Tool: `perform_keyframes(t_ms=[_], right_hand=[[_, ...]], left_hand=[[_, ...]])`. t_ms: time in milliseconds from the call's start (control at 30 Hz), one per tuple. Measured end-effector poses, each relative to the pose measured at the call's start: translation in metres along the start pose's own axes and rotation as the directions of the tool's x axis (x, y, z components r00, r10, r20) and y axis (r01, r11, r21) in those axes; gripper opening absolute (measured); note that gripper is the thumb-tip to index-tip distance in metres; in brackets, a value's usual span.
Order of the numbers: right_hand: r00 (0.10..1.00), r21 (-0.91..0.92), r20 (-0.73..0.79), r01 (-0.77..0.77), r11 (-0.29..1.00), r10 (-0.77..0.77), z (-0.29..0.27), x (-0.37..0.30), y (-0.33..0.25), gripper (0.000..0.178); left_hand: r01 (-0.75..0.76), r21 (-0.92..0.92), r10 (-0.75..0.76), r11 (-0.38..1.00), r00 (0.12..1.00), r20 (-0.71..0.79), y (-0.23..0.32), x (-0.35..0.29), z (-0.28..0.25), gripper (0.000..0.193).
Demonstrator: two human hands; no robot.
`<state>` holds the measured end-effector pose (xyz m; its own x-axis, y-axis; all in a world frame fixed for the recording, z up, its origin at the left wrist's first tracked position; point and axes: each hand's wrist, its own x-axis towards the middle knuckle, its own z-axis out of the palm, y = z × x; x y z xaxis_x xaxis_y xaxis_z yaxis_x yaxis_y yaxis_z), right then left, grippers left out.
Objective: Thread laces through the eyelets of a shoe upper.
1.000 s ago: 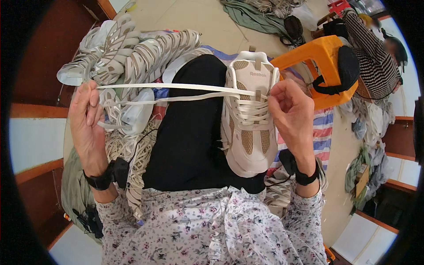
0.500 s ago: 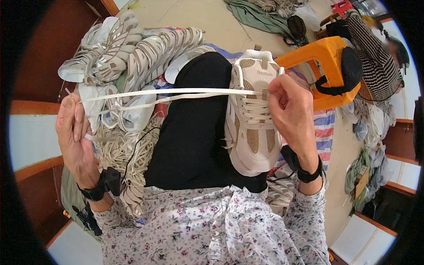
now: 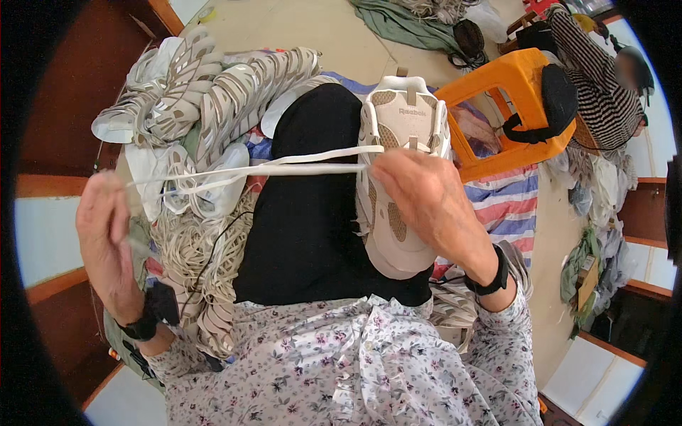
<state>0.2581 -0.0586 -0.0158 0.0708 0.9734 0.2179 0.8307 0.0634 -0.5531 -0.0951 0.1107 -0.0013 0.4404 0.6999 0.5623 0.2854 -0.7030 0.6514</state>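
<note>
A cream and beige sneaker point(image 3: 405, 121) rests on my black-clad lap, toe toward me. Two pale stretches of shoelace point(image 3: 302, 169) run leftward from its eyelets across my thigh. My left hand point(image 3: 105, 231), blurred by motion, is closed on the lace end out to the left, and that stretch is drawn nearly straight. Over the middle of the sneaker, my right hand point(image 3: 426, 195) is closed with its fingertips at the lace beside the left eyelet row. It covers most of the lacing, so its exact pinch is partly hidden.
Rows of stacked shoe uppers point(image 3: 249, 89) lie at the far left, above a heap of loose pale laces point(image 3: 192, 245). An orange plastic stool point(image 3: 511, 106) stands right of the sneaker on a striped sheet point(image 3: 501, 202). Another person in a striped top point(image 3: 600, 89) sits far right.
My right hand has moved left from the sneaker's right side to across its lacing. My left hand has shifted slightly left and down, still holding the lace.
</note>
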Motion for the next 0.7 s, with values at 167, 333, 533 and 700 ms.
perform_keyframes(t_ms=[167, 333, 533, 700], right_hand=[[0.993, 0.392, 0.096, 0.019, 0.92, -0.061, -0.002, -0.031, -0.024, 0.006], [0.988, 0.451, 0.139, -0.003, 0.893, -0.067, 0.013, -0.056, -0.041, 0.009], [0.995, 0.502, 0.062, 0.032, 0.864, -0.073, 0.021, -0.061, -0.041, 0.012], [0.996, 0.535, 0.04, 0.049, 0.844, -0.084, 0.027, -0.064, -0.035, 0.012]], left_hand=[[0.08, 0.02, -0.082, 0.997, 0.974, 0.212, 0.032, 0.055, 0.082, 0.01], [0.516, -0.328, -0.233, 0.791, 0.751, 0.618, 0.076, 0.047, 0.181, 0.011], [0.474, -0.343, -0.196, 0.811, 0.772, 0.604, 0.073, 0.032, 0.234, 0.013], [0.404, -0.291, -0.239, 0.867, 0.851, 0.468, 0.075, 0.034, 0.245, 0.016]])
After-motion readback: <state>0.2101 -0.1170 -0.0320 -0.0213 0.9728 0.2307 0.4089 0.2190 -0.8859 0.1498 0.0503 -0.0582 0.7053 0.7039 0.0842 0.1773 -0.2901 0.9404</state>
